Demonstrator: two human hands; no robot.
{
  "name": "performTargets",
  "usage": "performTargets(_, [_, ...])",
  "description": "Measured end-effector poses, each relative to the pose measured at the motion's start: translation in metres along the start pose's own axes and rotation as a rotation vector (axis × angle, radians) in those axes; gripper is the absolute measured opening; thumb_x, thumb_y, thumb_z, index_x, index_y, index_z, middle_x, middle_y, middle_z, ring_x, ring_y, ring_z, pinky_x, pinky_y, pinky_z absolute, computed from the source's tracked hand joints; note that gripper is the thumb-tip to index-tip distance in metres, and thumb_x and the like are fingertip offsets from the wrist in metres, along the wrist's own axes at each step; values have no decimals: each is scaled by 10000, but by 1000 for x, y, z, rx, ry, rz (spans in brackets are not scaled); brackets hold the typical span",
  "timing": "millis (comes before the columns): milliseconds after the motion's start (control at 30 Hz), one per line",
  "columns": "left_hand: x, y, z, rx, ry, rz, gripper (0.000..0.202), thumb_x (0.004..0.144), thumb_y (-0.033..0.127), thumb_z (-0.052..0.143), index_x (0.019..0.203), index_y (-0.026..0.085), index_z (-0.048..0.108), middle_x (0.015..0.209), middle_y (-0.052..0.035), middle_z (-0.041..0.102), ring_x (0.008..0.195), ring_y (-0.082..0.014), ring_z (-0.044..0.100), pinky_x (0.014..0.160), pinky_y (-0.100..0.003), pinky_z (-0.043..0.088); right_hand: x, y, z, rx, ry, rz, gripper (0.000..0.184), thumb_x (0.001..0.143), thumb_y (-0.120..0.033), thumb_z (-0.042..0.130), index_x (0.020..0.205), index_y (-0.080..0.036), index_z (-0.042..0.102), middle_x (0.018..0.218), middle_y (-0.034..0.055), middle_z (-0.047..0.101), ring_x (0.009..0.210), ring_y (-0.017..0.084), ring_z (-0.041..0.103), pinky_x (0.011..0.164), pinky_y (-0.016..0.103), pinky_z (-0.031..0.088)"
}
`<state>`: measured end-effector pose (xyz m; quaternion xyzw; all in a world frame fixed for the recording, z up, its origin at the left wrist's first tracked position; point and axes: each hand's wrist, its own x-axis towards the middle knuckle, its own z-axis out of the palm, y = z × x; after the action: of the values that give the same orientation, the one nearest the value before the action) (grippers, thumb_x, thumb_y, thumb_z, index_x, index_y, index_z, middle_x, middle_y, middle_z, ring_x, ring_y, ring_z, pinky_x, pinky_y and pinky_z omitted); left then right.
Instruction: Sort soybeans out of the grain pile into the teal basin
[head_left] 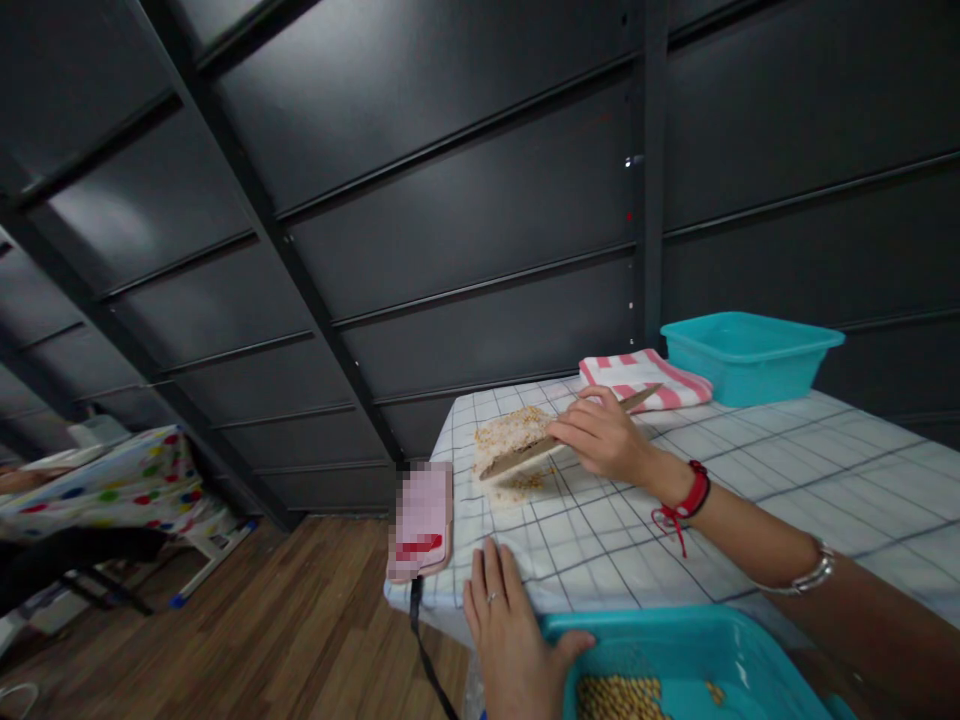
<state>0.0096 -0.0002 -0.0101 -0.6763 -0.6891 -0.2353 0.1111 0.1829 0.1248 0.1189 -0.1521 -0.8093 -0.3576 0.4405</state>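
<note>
My right hand (596, 432) grips a long, thin, flat brown strip (517, 460); I cannot tell if it is cardboard or wood. The strip is tilted on its edge at a pile of white and yellow grains (514, 430) on the table, with more grains in front of it. My left hand (510, 635) lies flat with its fingers stretched out on the near edge of the cloth, its thumb over the rim of a turquoise tub (660, 622). Yellowish beans (619, 692) lie in that tub, which the frame's lower edge cuts off.
A checked white cloth (757, 480) covers the table. Behind stand a second turquoise tub (750, 370) and a folded pink-striped towel (630, 370). A pink case (424, 515) with a black strap lies at the left edge. Far left, a person's arm (22, 480) rests at another table.
</note>
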Motion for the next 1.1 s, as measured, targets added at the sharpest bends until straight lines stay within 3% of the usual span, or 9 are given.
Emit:
performTargets(200, [0,4,-2,7,26,-6,959,428,545,666,1193,50,366,1272,-235,368,1188,-369,284,942,-557,240,0,-4,6,34,-85,-45,303,668,-2,341,852,-177,506,674,-3,562,670,140,456,776,351,303])
performTargets(533, [0,-1,-4,4,33,4,951,438,544,673,1191,47,370,1269,-230,378,1185,-358,301,949,-534,250,3,12,-18,109,-103,-77,241,689,-47,392,870,-160,504,662,7,548,667,144,444,780,362,315])
performTargets(700, [0,3,-5,21,39,-13,927,460,481,677,1206,47,340,1284,-225,358,1196,-355,279,959,-544,236,2,8,-11,31,-54,-3,238,708,-26,375,852,-163,505,678,11,557,678,145,441,767,357,307])
performTargets(867, [1,2,-5,10,18,9,918,460,506,663,1196,54,354,1281,-230,359,1183,-364,296,946,-556,250,1,6,-4,78,-126,-40,264,686,-17,364,851,-170,501,689,4,561,688,141,443,775,351,300])
performTargets(1100, [0,3,-4,21,61,5,934,459,484,674,1205,38,331,1281,-231,357,1190,-356,283,958,-545,238,4,12,-20,103,-141,-23,255,697,-46,362,854,-179,513,670,3,549,669,148,444,778,366,300])
